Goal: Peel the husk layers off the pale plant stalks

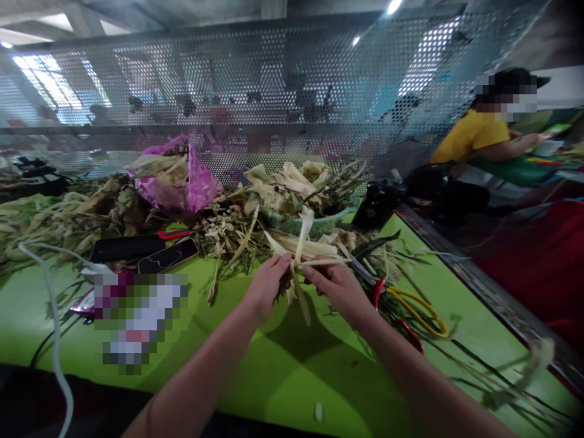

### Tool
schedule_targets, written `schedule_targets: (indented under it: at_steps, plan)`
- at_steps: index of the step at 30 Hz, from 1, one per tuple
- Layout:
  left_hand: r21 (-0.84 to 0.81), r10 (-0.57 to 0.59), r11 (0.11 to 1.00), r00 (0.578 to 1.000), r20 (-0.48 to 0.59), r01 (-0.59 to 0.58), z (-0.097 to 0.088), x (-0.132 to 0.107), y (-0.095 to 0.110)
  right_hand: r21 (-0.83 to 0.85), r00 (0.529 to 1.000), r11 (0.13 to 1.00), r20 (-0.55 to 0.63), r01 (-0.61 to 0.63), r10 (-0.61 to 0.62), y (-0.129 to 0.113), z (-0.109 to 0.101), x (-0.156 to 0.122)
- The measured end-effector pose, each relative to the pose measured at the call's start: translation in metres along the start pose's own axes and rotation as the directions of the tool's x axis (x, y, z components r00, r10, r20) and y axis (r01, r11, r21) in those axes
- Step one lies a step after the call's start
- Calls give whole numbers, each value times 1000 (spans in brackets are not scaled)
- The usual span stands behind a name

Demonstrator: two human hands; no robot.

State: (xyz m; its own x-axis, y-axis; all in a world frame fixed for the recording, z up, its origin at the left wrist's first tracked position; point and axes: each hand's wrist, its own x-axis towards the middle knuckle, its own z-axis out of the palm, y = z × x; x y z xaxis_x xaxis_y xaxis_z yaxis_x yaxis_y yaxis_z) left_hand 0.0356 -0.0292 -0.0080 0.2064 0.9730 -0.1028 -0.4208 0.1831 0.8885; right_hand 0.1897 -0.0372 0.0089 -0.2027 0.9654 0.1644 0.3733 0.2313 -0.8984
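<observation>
Both my hands meet above the green table (pixel 283 371), pinching a small bundle of pale leaf strips (pixel 298 258). My left hand (pixel 267 285) has its fingers closed on the bundle's left side. My right hand (pixel 335 283) grips the same strips from the right, fingers curled round them. Loose ends of the strips stick up and hang down between the hands. Red and yellow handled scissors (pixel 406 310) lie on the table just right of my right hand.
A green basket (pixel 319 224) of pale husks stands behind the hands, a pink bag (pixel 182 179) of leaves at back left. Two phones (pixel 143 250) and a white cable (pixel 55 316) lie left. A perforated metal screen (pixel 274 85) backs the table. A person in yellow (pixel 474 134) sits right.
</observation>
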Motion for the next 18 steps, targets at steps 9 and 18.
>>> schedule_targets:
  at_steps: [9, 18]
  plan:
    - [121, -79, 990, 993, 86, 68, 5, -7, 6, 150, 994, 989, -106, 2, 14, -3, -3, 0]
    - [23, -117, 993, 993, 19, 117, 4, -7, 10, 274, 991, 961, -108, -42, 74, 0, -7, 4]
